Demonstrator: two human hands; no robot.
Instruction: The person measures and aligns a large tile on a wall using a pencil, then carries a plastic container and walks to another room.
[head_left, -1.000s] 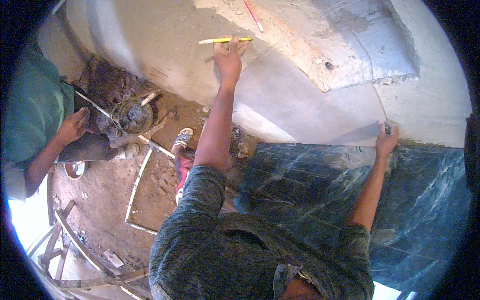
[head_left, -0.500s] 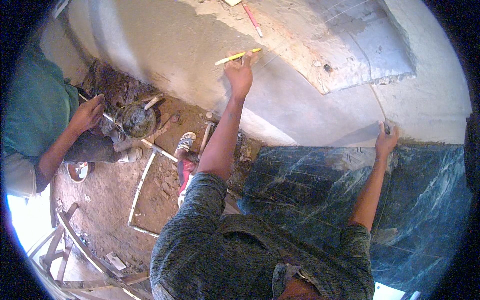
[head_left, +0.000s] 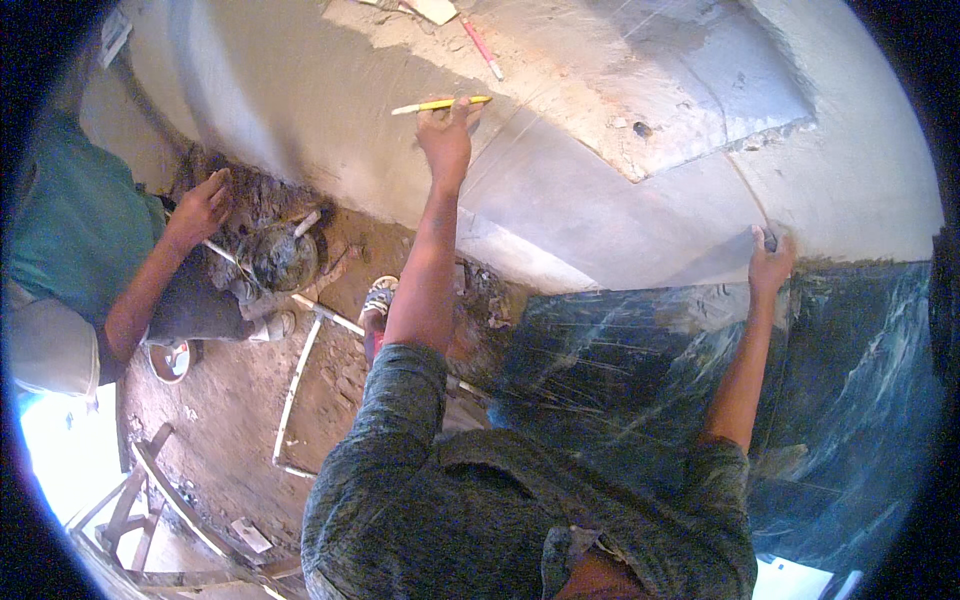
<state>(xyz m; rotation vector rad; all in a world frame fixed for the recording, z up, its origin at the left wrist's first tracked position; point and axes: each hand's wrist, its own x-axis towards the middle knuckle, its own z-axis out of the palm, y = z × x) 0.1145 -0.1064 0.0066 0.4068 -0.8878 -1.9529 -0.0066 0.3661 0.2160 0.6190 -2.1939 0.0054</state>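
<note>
My left hand [head_left: 445, 150] is closed round a slim yellow pen [head_left: 440, 104] with a white end, held level against the grey plastered wall [head_left: 560, 225]. Its fingers touch the plaster beside the rough edge of a bare patch. Lower down and to the right, my right hand [head_left: 770, 262] pinches a small dark object [head_left: 769, 240] against the wall, just above the dark blue-green marble slab [head_left: 640, 350]. A thin line runs down the plaster to those fingers; whether it is a cord or a mark, I cannot tell.
A red pencil-like stick [head_left: 482, 48] lies above my left hand. At left, a co-worker's hand [head_left: 200, 208] is above a bucket of grey mix [head_left: 280, 258]. A white pipe frame [head_left: 290, 395], a small tub [head_left: 170, 360] and wooden bars [head_left: 185, 505] are on the dirt floor.
My left hand with the pen appears further left in the picture, as the whole view has shifted a little. The right hand keeps its pinch. The co-worker's hand has lifted slightly.
</note>
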